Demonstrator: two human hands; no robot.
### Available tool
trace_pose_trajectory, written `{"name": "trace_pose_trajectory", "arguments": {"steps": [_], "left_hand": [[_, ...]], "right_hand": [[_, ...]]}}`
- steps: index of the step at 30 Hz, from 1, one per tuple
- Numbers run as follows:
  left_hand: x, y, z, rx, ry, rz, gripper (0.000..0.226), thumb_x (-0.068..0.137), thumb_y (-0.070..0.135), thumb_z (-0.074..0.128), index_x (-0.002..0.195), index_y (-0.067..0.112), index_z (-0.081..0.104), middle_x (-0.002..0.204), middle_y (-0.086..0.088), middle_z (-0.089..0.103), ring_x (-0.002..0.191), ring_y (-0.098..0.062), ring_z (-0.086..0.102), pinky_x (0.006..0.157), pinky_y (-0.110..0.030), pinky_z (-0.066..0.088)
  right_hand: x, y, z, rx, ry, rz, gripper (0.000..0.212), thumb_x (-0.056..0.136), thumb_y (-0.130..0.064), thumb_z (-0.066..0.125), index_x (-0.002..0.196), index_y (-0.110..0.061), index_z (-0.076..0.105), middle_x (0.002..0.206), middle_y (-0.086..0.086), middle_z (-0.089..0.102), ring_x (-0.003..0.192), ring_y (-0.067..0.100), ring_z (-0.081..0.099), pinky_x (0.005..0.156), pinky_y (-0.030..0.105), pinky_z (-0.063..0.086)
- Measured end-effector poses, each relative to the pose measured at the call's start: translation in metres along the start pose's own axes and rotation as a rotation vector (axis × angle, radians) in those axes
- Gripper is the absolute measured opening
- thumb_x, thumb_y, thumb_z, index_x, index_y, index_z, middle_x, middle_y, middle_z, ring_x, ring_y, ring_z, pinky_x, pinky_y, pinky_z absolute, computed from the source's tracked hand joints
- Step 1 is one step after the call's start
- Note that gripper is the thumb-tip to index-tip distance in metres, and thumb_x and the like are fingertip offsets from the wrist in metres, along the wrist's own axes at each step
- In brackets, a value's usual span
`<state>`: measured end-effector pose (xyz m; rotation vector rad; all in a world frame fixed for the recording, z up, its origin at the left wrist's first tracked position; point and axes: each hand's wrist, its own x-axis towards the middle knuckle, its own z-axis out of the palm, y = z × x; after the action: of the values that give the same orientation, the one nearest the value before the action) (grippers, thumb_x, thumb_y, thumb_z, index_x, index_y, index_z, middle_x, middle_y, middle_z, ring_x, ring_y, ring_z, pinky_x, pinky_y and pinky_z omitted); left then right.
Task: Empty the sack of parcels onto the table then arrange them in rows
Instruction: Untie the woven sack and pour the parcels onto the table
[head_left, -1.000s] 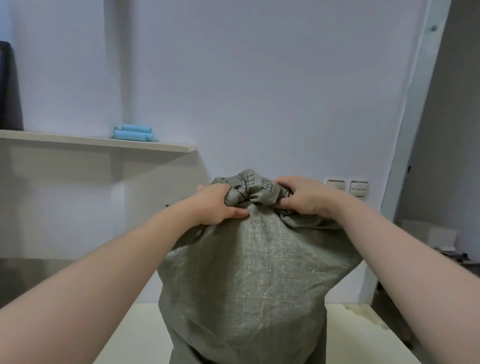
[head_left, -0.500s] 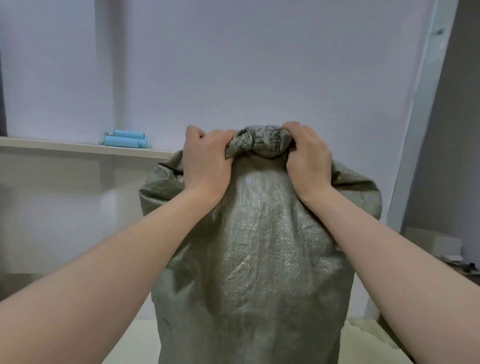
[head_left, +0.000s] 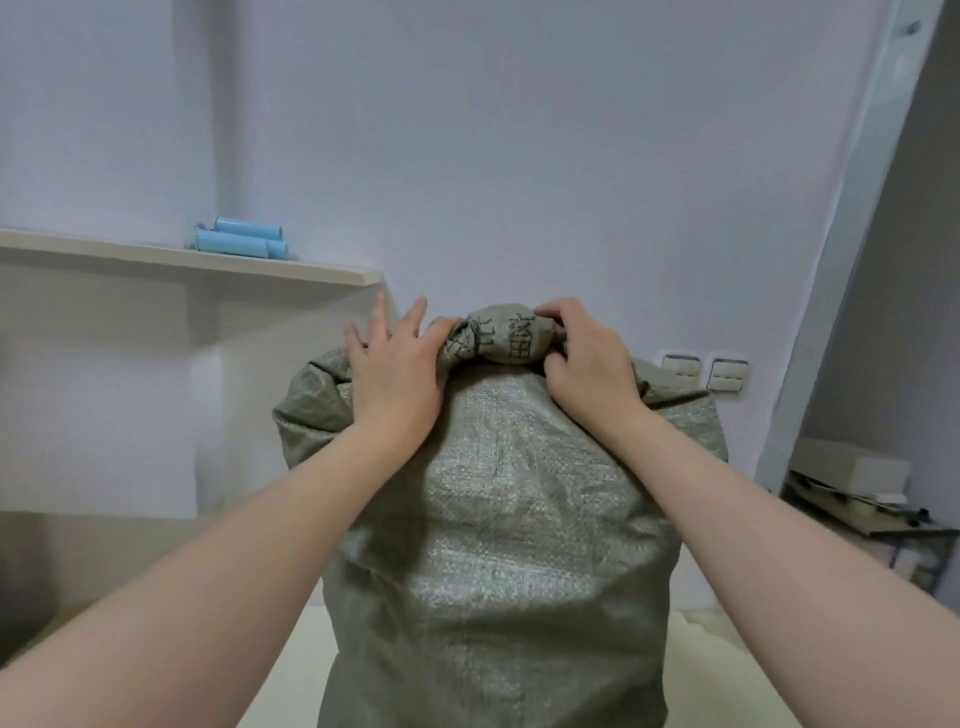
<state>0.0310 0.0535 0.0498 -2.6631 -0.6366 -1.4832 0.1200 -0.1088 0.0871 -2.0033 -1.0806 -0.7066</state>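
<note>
- Where my head view begins on the left, a pale shelf (head_left: 182, 260) runs along the wall, and two light blue rolls (head_left: 241, 243) lie on it side by side, close to the wall corner.
- Next comes my left hand (head_left: 397, 379): it lies palm down on the sack's upper left shoulder, fingers straight and fanned apart, their tips past the fabric edge. The thumb reaches towards the gathered top; I cannot tell whether it presses on it.
- At the centre stands the sack (head_left: 498, 519), grey-green woven plastic, upright and bulging, its base on the cream table (head_left: 727, 675). No parcels show; the sack hides whatever it contains.
- Its bunched neck (head_left: 504, 338) sits at the very top between my two hands, twisted into a knob with dark printed letters that I cannot read.
- My right hand (head_left: 587, 369) grips that neck from the right, fingers curled over its top and thumb tucked beneath.
- Behind the right shoulder of the sack, two wall switches (head_left: 706, 371) sit side by side.
- Further right a pale door frame (head_left: 852, 260) slants upward.
- At the far right a small side table (head_left: 883, 525) carries a pale box (head_left: 857, 467) and some clutter too small to identify.
</note>
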Motion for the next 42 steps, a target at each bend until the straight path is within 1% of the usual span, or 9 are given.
{"name": "trace_pose_trajectory", "arguments": {"steps": [3,5,12,18,24,27,32,37,42], "left_hand": [[-0.004,-0.006,-0.008,-0.076,0.007,-0.009,0.039,0.098,0.020,0.048,0.135,0.030,0.047,0.111,-0.008,0.065,0.098,-0.033,0.060,0.077,-0.038,0.039],[-0.011,-0.006,-0.012,-0.093,0.066,0.001,0.036,0.097,0.022,0.050,0.133,0.027,0.050,0.098,-0.007,0.065,0.083,-0.032,0.059,0.067,-0.033,0.029],[-0.016,0.006,-0.031,-0.120,-0.190,0.067,0.048,0.096,0.037,0.047,0.143,0.037,0.034,0.122,-0.006,0.054,0.113,-0.027,0.046,0.089,-0.038,0.034],[-0.006,0.000,-0.074,-0.357,-0.757,0.023,0.065,0.096,0.060,0.033,0.154,0.039,0.010,0.150,-0.011,0.029,0.144,-0.027,0.013,0.115,-0.044,0.014],[0.010,-0.028,-0.092,-0.322,-0.864,0.055,0.080,0.081,0.057,0.067,0.147,0.024,0.036,0.145,0.009,0.045,0.136,-0.020,0.040,0.112,-0.032,0.030],[0.011,-0.023,-0.098,-0.375,-1.006,0.107,0.033,0.072,0.049,0.078,0.096,0.034,0.060,0.093,0.017,0.066,0.093,-0.013,0.062,0.079,-0.025,0.044],[0.022,0.001,-0.085,-0.339,-0.468,0.124,0.021,0.084,0.029,0.073,0.070,0.029,0.057,0.071,0.004,0.059,0.081,-0.022,0.060,0.063,-0.027,0.040],[0.063,0.033,-0.081,-0.323,0.240,0.106,0.038,0.090,0.006,0.056,0.116,0.030,0.070,0.082,0.000,0.044,0.091,-0.027,0.043,0.073,-0.036,0.039],[0.040,0.020,-0.037,-0.246,0.165,0.133,0.044,0.085,0.006,0.063,0.116,0.037,0.069,0.116,-0.005,0.055,0.112,-0.033,0.046,0.090,-0.048,0.044]], "right_hand": [[0.000,-0.018,-0.022,0.230,-0.290,0.117,0.068,0.094,-0.043,0.056,0.150,-0.015,0.028,0.137,0.001,0.052,0.124,0.019,0.049,0.099,0.028,0.034],[0.003,-0.026,-0.032,0.230,-0.340,0.179,0.068,0.093,-0.056,0.048,0.144,-0.010,0.042,0.146,0.005,0.048,0.128,0.021,0.048,0.105,0.030,0.035],[0.002,-0.039,-0.059,-0.317,-0.660,0.174,0.044,0.096,-0.047,0.051,0.134,-0.026,0.049,0.131,0.002,0.057,0.118,0.022,0.052,0.092,0.028,0.036],[0.001,-0.036,-0.060,-0.012,-0.694,0.316,0.046,0.092,-0.028,0.064,0.135,-0.024,0.048,0.121,0.002,0.058,0.103,0.024,0.062,0.095,0.042,0.051],[-0.002,-0.037,-0.056,0.131,-0.769,0.228,0.048,0.087,-0.013,0.070,0.131,-0.025,0.057,0.114,-0.005,0.067,0.102,0.016,0.064,0.094,0.036,0.052],[-0.005,-0.038,-0.055,0.001,-0.689,0.143,0.045,0.080,-0.018,0.077,0.122,-0.028,0.063,0.113,-0.007,0.067,0.104,0.017,0.064,0.094,0.036,0.051],[-0.005,-0.040,-0.041,-0.191,-0.024,-0.066,0.039,0.075,-0.001,0.061,0.104,-0.026,0.067,0.100,0.000,0.071,0.099,0.025,0.062,0.077,0.028,0.044],[0.032,-0.041,-0.057,-0.110,0.388,-0.181,0.047,0.072,0.008,0.051,0.106,-0.020,0.067,0.098,0.002,0.070,0.096,0.027,0.056,0.075,0.028,0.035],[0.018,0.003,-0.024,-0.114,0.233,-0.223,0.042,0.068,0.012,0.052,0.098,-0.014,0.065,0.099,0.005,0.060,0.098,0.027,0.050,0.077,0.023,0.029]]}}
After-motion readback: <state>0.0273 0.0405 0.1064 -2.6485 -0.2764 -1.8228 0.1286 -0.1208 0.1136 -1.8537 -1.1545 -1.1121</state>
